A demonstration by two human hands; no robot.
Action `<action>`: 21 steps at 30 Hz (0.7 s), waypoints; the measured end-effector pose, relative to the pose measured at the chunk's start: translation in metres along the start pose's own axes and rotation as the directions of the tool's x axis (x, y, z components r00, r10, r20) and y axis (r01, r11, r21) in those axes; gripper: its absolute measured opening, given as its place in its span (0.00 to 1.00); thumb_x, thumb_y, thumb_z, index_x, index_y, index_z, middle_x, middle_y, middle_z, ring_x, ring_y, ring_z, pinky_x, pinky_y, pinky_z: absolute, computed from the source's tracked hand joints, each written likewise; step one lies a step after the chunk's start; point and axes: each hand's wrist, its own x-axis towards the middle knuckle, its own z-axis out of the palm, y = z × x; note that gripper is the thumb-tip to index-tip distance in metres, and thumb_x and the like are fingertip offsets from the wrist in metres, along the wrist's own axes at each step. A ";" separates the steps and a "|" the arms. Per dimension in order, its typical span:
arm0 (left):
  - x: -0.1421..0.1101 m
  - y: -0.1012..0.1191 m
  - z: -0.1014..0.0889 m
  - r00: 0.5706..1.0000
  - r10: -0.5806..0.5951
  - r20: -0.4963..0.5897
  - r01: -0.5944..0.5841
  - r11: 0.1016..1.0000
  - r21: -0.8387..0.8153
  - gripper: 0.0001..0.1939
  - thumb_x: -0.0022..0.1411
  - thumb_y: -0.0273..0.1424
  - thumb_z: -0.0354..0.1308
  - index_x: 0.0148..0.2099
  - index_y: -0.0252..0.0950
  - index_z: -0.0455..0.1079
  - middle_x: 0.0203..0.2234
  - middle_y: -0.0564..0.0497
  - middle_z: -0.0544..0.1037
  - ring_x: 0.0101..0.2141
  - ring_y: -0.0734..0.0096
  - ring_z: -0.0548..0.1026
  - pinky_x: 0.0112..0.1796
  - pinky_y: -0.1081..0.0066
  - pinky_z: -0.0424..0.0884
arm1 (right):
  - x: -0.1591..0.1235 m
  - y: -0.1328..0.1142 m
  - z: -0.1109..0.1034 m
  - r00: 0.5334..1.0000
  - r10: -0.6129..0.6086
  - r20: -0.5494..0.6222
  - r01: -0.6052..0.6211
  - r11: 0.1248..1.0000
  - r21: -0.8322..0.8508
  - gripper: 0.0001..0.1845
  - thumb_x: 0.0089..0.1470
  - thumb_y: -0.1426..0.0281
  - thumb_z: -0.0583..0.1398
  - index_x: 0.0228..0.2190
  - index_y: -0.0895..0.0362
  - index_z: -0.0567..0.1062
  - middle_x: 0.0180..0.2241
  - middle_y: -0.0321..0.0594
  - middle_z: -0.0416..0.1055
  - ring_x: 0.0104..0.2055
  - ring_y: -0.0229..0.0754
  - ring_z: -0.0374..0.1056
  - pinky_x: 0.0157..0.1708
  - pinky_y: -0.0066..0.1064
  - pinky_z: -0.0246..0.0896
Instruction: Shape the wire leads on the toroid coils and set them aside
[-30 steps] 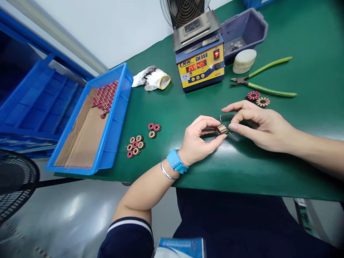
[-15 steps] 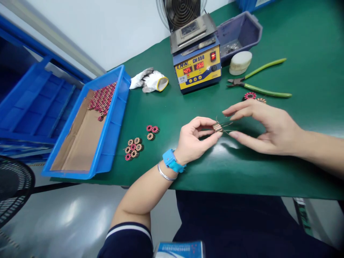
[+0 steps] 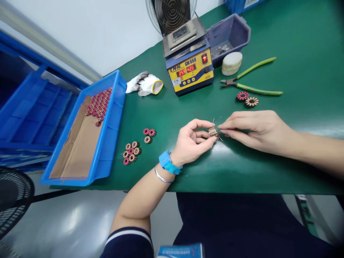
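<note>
Between its thumb and fingers, my left hand [image 3: 192,140] grips a copper-wound toroid coil [image 3: 213,132] above the green table. Thin wire leads stick out from the coil's top and right side. My right hand [image 3: 256,128] is pinched just right of the coil, its thumb and fingertips closed at the wire leads. A wire end seems to run into that pinch, but it is too fine to make out clearly. Two more coils, a red one [image 3: 242,96] and a copper one [image 3: 251,102], lie beyond my right hand.
Green-handled cutting pliers [image 3: 236,84] lie behind those coils, near a white round block [image 3: 232,63]. A CM 558 solder pot [image 3: 190,71] stands beside a grey bin [image 3: 228,36]. Loose coils [image 3: 131,151], white gloves [image 3: 145,84] and a blue crate [image 3: 103,150] of coils are left.
My right hand has closed from spread fingers to a pinch at the coil's leads. The view has shifted slightly, uncovering the two coils by the pliers. My left hand keeps its hold.
</note>
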 end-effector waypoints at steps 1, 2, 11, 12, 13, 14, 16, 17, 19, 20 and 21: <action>0.000 0.000 0.000 1.000 -0.003 0.007 0.003 1.000 0.006 0.26 0.53 0.42 0.75 0.47 0.35 0.69 0.39 0.47 0.79 0.35 0.73 0.80 0.34 0.75 0.80 | 0.000 0.000 0.000 1.000 0.023 0.004 -0.023 0.999 0.025 0.07 0.66 0.70 0.60 0.39 0.53 0.80 0.33 0.37 0.79 0.32 0.38 0.75 0.32 0.29 0.69; 0.000 0.000 0.000 1.000 -0.004 0.015 0.004 1.000 0.013 0.26 0.52 0.42 0.75 0.46 0.36 0.69 0.40 0.47 0.78 0.35 0.73 0.80 0.34 0.76 0.79 | 0.000 0.000 0.000 0.999 0.034 0.010 -0.035 0.999 0.039 0.06 0.66 0.70 0.60 0.39 0.53 0.80 0.33 0.37 0.78 0.32 0.38 0.75 0.31 0.29 0.69; 0.000 0.002 0.005 1.000 0.019 -0.001 -0.019 0.994 0.108 0.21 0.54 0.38 0.74 0.41 0.35 0.67 0.39 0.47 0.79 0.34 0.78 0.76 0.33 0.79 0.75 | -0.002 -0.004 0.001 0.998 -0.004 0.069 0.005 1.000 -0.019 0.07 0.65 0.72 0.58 0.37 0.55 0.77 0.31 0.38 0.75 0.30 0.38 0.72 0.30 0.29 0.67; -0.001 0.003 0.006 1.000 0.015 -0.003 -0.014 0.992 0.124 0.21 0.54 0.37 0.74 0.42 0.36 0.66 0.38 0.48 0.78 0.34 0.78 0.76 0.33 0.80 0.75 | -0.001 -0.005 0.001 0.997 -0.028 0.073 0.031 0.999 -0.040 0.07 0.66 0.73 0.57 0.37 0.56 0.76 0.31 0.38 0.75 0.30 0.37 0.72 0.29 0.29 0.66; -0.001 0.004 0.006 1.000 0.012 -0.004 -0.012 0.991 0.130 0.21 0.54 0.35 0.73 0.43 0.36 0.66 0.38 0.49 0.77 0.34 0.78 0.76 0.33 0.80 0.75 | -0.002 -0.007 0.000 0.995 -0.051 0.083 0.056 0.996 -0.068 0.07 0.66 0.73 0.57 0.37 0.56 0.76 0.31 0.39 0.74 0.30 0.37 0.71 0.28 0.29 0.66; -0.002 0.005 0.007 1.000 0.008 0.000 -0.008 0.992 0.125 0.22 0.54 0.33 0.72 0.45 0.37 0.65 0.37 0.50 0.76 0.33 0.78 0.75 0.34 0.79 0.75 | -0.002 -0.008 0.000 0.993 -0.070 0.096 0.080 0.991 -0.103 0.07 0.66 0.73 0.56 0.38 0.56 0.75 0.31 0.39 0.74 0.29 0.37 0.70 0.27 0.29 0.65; -0.003 0.006 0.007 0.999 -0.015 0.029 0.013 0.995 0.094 0.22 0.56 0.30 0.69 0.49 0.38 0.65 0.38 0.51 0.74 0.32 0.79 0.75 0.34 0.77 0.76 | -0.003 -0.010 -0.001 0.987 -0.101 0.123 0.122 0.977 -0.173 0.08 0.67 0.73 0.55 0.38 0.57 0.75 0.31 0.39 0.73 0.28 0.37 0.69 0.26 0.29 0.63; -0.003 0.006 0.007 0.998 -0.035 0.056 0.030 0.996 0.081 0.20 0.57 0.30 0.68 0.50 0.37 0.66 0.37 0.51 0.73 0.31 0.78 0.75 0.34 0.76 0.76 | -0.003 -0.011 -0.002 0.985 -0.112 0.134 0.138 0.970 -0.199 0.08 0.67 0.72 0.55 0.38 0.57 0.75 0.31 0.39 0.73 0.28 0.37 0.68 0.25 0.29 0.62; -0.003 0.007 0.007 0.991 -0.081 0.105 0.072 0.994 0.087 0.15 0.59 0.30 0.65 0.47 0.35 0.68 0.35 0.50 0.74 0.31 0.76 0.76 0.33 0.74 0.76 | -0.005 -0.011 -0.002 0.981 -0.125 0.150 0.158 0.959 -0.233 0.09 0.68 0.72 0.55 0.37 0.57 0.75 0.31 0.39 0.73 0.27 0.37 0.68 0.25 0.30 0.62; -0.003 0.008 0.007 0.988 -0.097 0.118 0.085 0.991 0.102 0.12 0.59 0.30 0.64 0.45 0.35 0.69 0.34 0.50 0.75 0.32 0.74 0.76 0.33 0.73 0.76 | -0.006 -0.011 -0.002 0.979 -0.129 0.157 0.165 0.956 -0.244 0.09 0.68 0.73 0.55 0.36 0.56 0.75 0.31 0.39 0.73 0.27 0.38 0.68 0.25 0.30 0.61; -0.003 0.009 0.006 0.986 -0.108 0.123 0.093 0.988 0.119 0.10 0.59 0.30 0.64 0.43 0.34 0.69 0.32 0.50 0.75 0.31 0.74 0.77 0.33 0.73 0.76 | -0.007 -0.011 -0.001 0.978 -0.133 0.163 0.171 0.952 -0.252 0.09 0.68 0.72 0.55 0.36 0.56 0.75 0.31 0.39 0.73 0.27 0.38 0.67 0.25 0.31 0.61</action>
